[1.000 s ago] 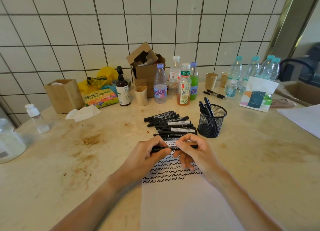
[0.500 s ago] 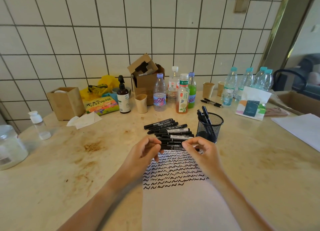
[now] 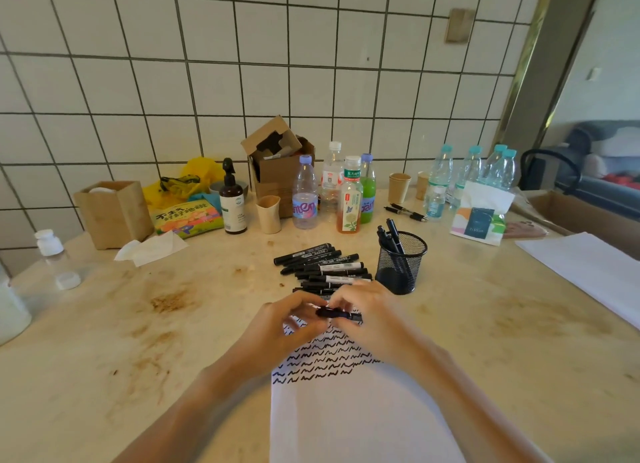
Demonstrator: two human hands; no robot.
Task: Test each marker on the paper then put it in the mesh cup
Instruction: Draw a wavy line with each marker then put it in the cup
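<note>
Several rows of black squiggles already cover the far end of the paper [image 3: 363, 410], and a few markers stand in the mesh cup [image 3: 401, 263], so the job looks partly done. A row of about nine markers [image 3: 322, 268] lies on the table [image 3: 138, 358] between the paper's far edge and the drink bottles [image 3: 332, 192], just left of the cup, apparently not yet tested. Both hands meet over the top rows of squiggles, sharing one black marker [image 3: 337, 313] held roughly level above the paper. The left hand [image 3: 287, 327] pinches its left end and the right hand [image 3: 370, 318] grips its right end. Whether the cap is on, coming off or going back cannot be told through the blur. The cup stands just beyond the right hand.
</note>
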